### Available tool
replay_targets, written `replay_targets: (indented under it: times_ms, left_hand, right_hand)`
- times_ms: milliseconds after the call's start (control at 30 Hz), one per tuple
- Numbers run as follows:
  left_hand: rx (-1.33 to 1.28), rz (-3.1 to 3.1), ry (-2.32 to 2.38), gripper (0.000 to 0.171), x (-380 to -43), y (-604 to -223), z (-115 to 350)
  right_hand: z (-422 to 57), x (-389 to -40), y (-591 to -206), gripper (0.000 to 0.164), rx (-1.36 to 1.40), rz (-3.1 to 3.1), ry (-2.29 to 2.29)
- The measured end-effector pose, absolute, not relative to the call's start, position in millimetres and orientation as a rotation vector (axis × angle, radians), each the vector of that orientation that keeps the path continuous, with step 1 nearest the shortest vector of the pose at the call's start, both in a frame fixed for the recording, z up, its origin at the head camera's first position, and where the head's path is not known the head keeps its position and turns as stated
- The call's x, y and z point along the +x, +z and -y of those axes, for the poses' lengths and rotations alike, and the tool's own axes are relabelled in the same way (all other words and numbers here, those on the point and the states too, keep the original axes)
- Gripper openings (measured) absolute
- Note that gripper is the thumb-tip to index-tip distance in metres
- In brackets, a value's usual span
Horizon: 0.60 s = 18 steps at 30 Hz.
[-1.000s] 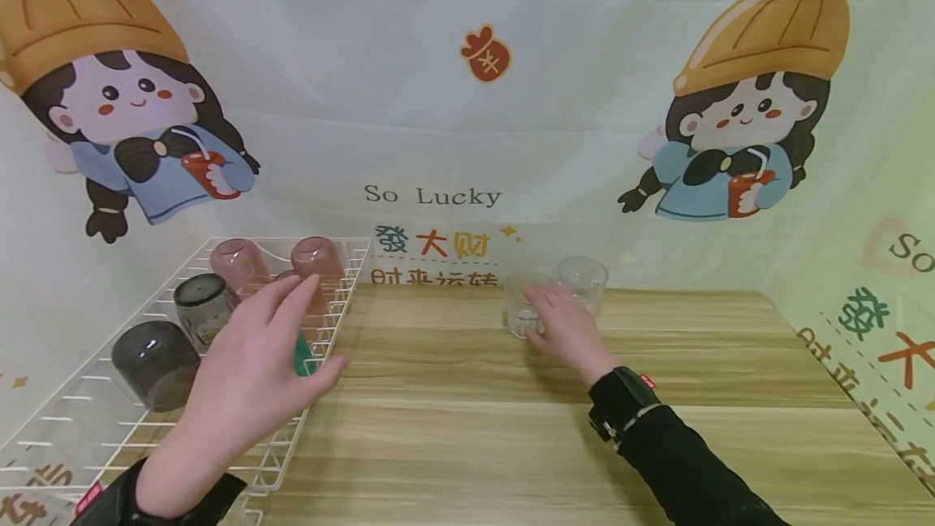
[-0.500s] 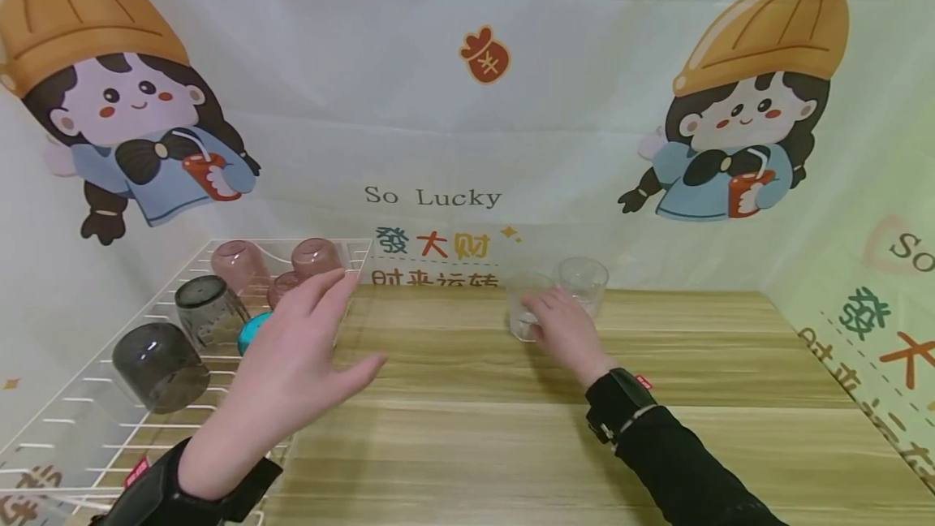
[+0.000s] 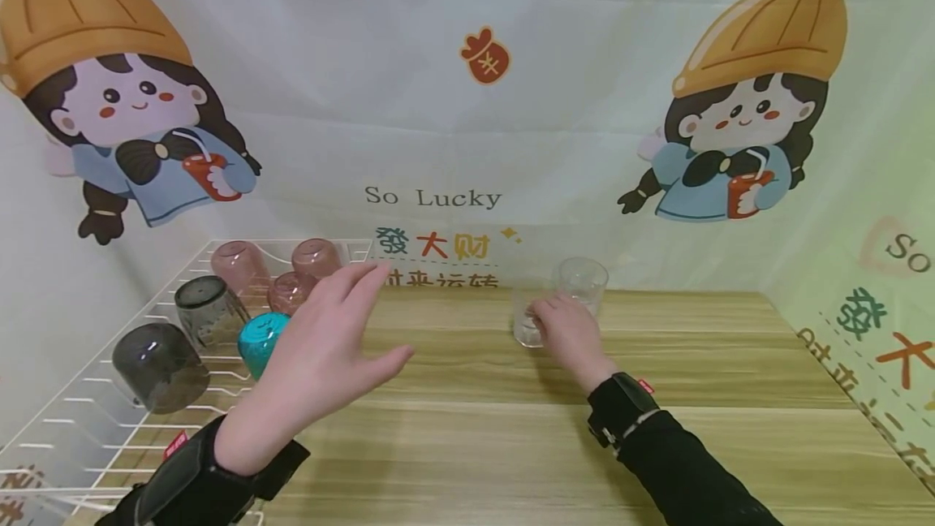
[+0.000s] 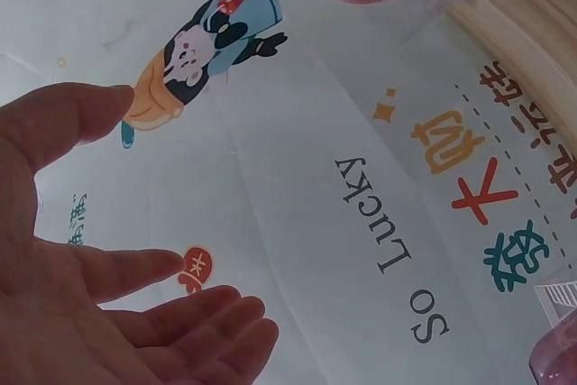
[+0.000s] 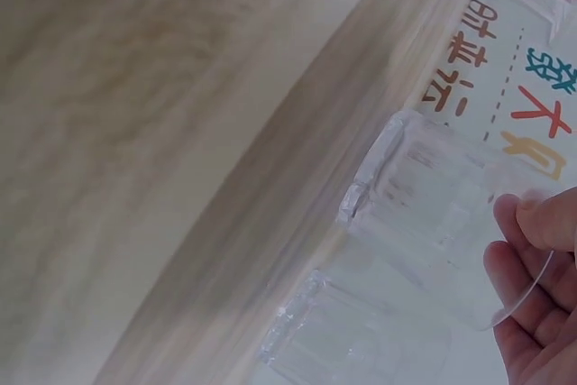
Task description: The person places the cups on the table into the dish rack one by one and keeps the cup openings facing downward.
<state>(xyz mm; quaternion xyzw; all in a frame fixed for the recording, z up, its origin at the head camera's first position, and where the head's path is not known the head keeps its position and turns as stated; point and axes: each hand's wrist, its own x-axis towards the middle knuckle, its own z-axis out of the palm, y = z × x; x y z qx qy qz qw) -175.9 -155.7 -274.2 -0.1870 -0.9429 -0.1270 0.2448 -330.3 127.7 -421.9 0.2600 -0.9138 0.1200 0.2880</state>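
Observation:
In the head view my left hand (image 3: 321, 351) hovers beside and over the right edge of the white wire rack (image 3: 62, 492). Its thumb and fingers are spread with nothing between them, as the left wrist view also shows. Nearest to it is a turquoise glass (image 3: 259, 343), partly hidden behind the hand. Across the table, my right hand (image 3: 572, 339) pinches the rim of a clear glass (image 5: 433, 205) between thumb and fingers. That glass stands upright. A second clear glass (image 3: 584, 274) is just behind and to the right, partly covered by the right hand.
Upside down in the rack are pink glasses (image 3: 238, 266), a grey ribbed glass (image 3: 210, 315) and a round dark glass (image 3: 159, 368). The wood-patterned table (image 3: 467, 445) ends at a printed cloth backdrop (image 3: 409, 104), with another cloth side (image 3: 876, 266) at the right.
My left hand has moved right, away from the rack, uncovering the turquoise glass and a pink one. The right hand's fingers have closed on the clear glass, which has shifted slightly nearer.

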Motion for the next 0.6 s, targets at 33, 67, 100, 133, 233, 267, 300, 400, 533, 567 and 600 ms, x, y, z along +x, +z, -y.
replay_targets:
  times_ms: [33, 67, 100, 133, 233, 267, 300, 400, 533, 567, 600]
  left_hand:
    - [-0.508, 2.579, -0.349, 0.086, -176, -274, 155]
    - [-0.507, 2.585, -0.353, 0.086, -177, -274, 153]
    - [-0.507, 2.59, -0.358, 0.086, -178, -274, 152]
    - [-0.51, 2.59, -0.363, 0.087, -179, -273, 151]
    - [-0.525, 2.591, -0.379, 0.086, -182, -272, 147]
    - [-0.533, 2.593, -0.387, 0.086, -183, -272, 146]
    - [-0.54, 2.595, -0.393, 0.086, -184, -272, 145]
    - [-0.555, 2.6, -0.419, 0.085, -186, -271, 141]
    - [-0.562, 2.601, -0.45, 0.083, -188, -270, 135]
    - [-0.564, 2.599, -0.456, 0.083, -188, -270, 133]
    - [-0.569, 2.595, -0.46, 0.083, -188, -270, 132]
  right_hand:
    - [-128, -329, -422, 0.012, 0.693, 2.436, 0.328]
    - [-129, -328, -422, 0.013, 0.686, 2.436, 0.336]
    - [-130, -327, -422, 0.013, 0.679, 2.434, 0.342]
    - [-131, -325, -421, 0.014, 0.675, 2.43, 0.353]
    - [-134, -320, -419, 0.016, 0.663, 2.415, 0.381]
    - [-135, -318, -418, 0.016, 0.659, 2.414, 0.391]
    - [-136, -316, -417, 0.017, 0.658, 2.411, 0.402]
    - [-138, -311, -412, 0.017, 0.646, 2.41, 0.453]
    - [-141, -304, -406, 0.017, 0.612, 2.417, 0.506]
    - [-141, -303, -404, 0.016, 0.606, 2.417, 0.514]
    - [-142, -301, -403, 0.016, 0.605, 2.417, 0.522]
